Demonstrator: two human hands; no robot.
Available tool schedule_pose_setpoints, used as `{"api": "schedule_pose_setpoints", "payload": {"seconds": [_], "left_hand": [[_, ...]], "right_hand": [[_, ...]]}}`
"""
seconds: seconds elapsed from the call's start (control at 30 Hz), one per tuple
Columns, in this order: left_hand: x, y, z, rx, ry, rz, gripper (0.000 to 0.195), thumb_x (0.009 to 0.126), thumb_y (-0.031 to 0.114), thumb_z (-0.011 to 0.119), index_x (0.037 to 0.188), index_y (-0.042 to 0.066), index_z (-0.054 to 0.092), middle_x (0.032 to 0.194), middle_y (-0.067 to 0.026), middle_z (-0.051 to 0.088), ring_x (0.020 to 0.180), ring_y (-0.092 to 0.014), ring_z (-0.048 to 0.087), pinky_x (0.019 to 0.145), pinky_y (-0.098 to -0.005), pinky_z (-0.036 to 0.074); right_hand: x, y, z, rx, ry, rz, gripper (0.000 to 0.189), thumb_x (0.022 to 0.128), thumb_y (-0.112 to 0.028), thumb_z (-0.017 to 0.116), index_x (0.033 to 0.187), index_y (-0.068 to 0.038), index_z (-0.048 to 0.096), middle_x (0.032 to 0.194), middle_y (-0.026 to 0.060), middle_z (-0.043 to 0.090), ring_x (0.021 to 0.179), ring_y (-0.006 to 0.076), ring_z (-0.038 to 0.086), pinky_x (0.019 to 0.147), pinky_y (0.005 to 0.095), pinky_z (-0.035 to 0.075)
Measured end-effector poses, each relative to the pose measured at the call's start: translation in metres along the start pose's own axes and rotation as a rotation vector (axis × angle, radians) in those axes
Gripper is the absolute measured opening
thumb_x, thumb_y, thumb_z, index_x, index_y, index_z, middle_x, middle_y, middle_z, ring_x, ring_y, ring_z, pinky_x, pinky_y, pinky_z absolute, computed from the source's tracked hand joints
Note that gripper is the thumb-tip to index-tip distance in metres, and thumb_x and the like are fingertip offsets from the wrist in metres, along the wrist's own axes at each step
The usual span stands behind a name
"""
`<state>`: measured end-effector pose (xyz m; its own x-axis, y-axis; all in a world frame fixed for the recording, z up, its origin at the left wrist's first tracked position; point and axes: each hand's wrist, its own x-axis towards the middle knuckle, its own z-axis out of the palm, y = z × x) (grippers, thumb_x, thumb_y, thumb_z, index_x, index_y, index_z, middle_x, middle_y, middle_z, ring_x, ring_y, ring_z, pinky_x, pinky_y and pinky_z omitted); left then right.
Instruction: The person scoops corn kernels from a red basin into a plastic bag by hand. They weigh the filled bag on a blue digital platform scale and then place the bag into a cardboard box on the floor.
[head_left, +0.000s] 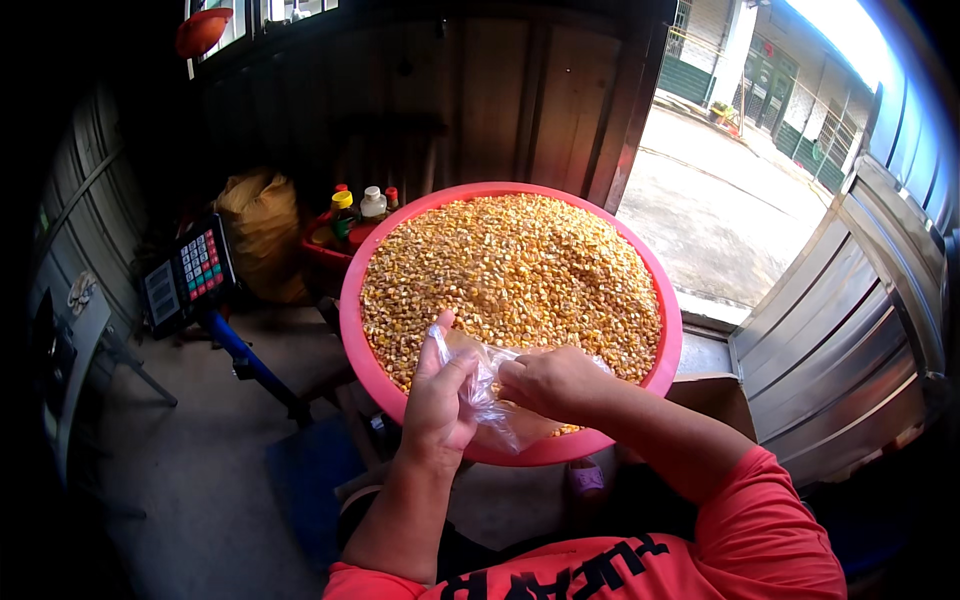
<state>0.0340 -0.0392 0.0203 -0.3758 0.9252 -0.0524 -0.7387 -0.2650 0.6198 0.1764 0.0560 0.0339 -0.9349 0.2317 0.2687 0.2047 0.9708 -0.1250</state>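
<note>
A wide pink plastic basin (670, 337) full of dried corn kernels (517, 262) stands before me. Over its near side, my left hand (442, 390) grips a clear plastic bag (484, 390) between thumb and fingers. My right hand (551, 382) is at the bag's right side, its fingers curled against the plastic; whether kernels are within those fingers is hidden. The bag hangs over the near rim, crumpled at the top. Some kernels show beside its lower right part.
A platform scale's keypad display (187, 274) on a blue post stands left, its blue platform (315, 480) below. Behind are a yellowish sack (262, 225) and a red basket (322, 251) with bottles. A cardboard box (712, 405) and metal door (840, 322) lie right.
</note>
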Motion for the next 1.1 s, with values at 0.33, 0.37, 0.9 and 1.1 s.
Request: {"api": "schedule_pose_setpoints", "payload": {"seconds": [0.33,0.37,0.9,1.1], "left_hand": [[0.001,0.000,-0.002,-0.010,0.015,0.016,0.059,0.083,-0.005,0.050,0.137,0.008,0.029,0.084,0.0001,0.049,0.072,-0.007,0.050,0.066,-0.0223,0.045],[0.001,0.000,-0.001,-0.006,0.019,0.012,0.059,0.083,-0.005,0.049,0.137,0.008,0.030,0.084,0.0001,0.049,0.072,-0.007,0.050,0.066,-0.0222,0.045],[0.003,-0.002,-0.007,0.014,-0.015,0.052,0.056,0.082,-0.005,0.048,0.134,0.008,0.034,0.088,-0.0029,0.054,0.074,-0.010,0.055,0.067,-0.0233,0.050],[0.002,0.004,-0.008,0.010,-0.022,0.047,0.054,0.082,-0.006,0.048,0.133,0.009,0.036,0.089,-0.0028,0.054,0.074,-0.009,0.055,0.064,-0.0228,0.049]], "right_hand": [[-0.017,0.018,-0.010,0.235,0.241,0.150,0.012,0.080,-0.014,0.060,0.084,-0.005,0.055,0.079,0.0127,0.054,0.071,0.0316,0.058,0.061,0.0407,0.047],[-0.022,0.026,-0.012,0.232,0.332,0.162,0.010,0.080,-0.012,0.060,0.084,-0.005,0.054,0.078,0.0128,0.054,0.072,0.0316,0.058,0.062,0.0400,0.047],[-0.073,0.055,0.014,0.209,-0.288,0.789,0.045,0.075,-0.053,0.055,0.100,-0.016,0.065,0.095,0.0120,0.065,0.088,0.0316,0.061,0.074,0.0388,0.048],[-0.071,0.053,0.017,0.191,-0.256,0.860,0.044,0.073,-0.050,0.059,0.097,-0.013,0.064,0.092,0.0152,0.065,0.088,0.0324,0.061,0.074,0.0387,0.048]]}}
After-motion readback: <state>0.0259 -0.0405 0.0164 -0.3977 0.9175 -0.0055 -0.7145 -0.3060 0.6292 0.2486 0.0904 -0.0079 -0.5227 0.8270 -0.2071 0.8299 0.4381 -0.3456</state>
